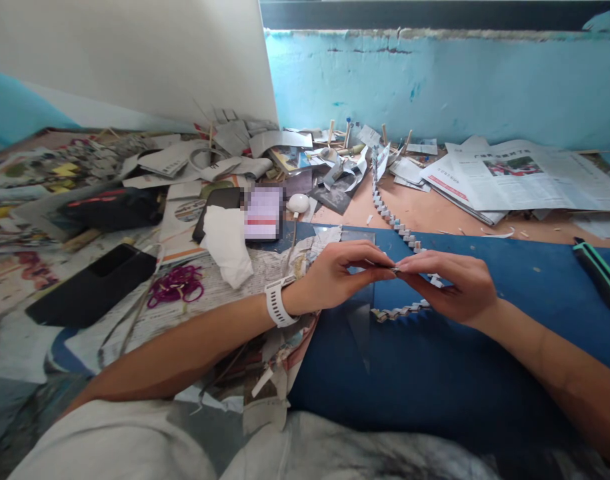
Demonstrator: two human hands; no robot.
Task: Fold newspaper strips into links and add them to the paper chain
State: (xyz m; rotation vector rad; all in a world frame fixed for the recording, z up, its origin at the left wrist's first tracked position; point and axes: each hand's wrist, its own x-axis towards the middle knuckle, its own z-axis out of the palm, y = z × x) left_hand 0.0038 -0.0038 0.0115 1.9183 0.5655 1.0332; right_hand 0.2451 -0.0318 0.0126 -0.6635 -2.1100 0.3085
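My left hand, with a white watch on its wrist, and my right hand meet fingertip to fingertip above the blue mat. Both are closed in a pinch on a small thin folded paper piece, of which only an edge shows. A zigzag folded-paper chain runs from the paper heap at the back, curves behind my right hand and ends on the mat below my fingers. Whether the pinched piece joins the chain is hidden. A clear triangular ruler lies beneath my left hand.
A green-and-black utility knife lies at the mat's right. Newspapers and paper scraps line the back. On the left are a phone, white tissue, purple cord and a black case.
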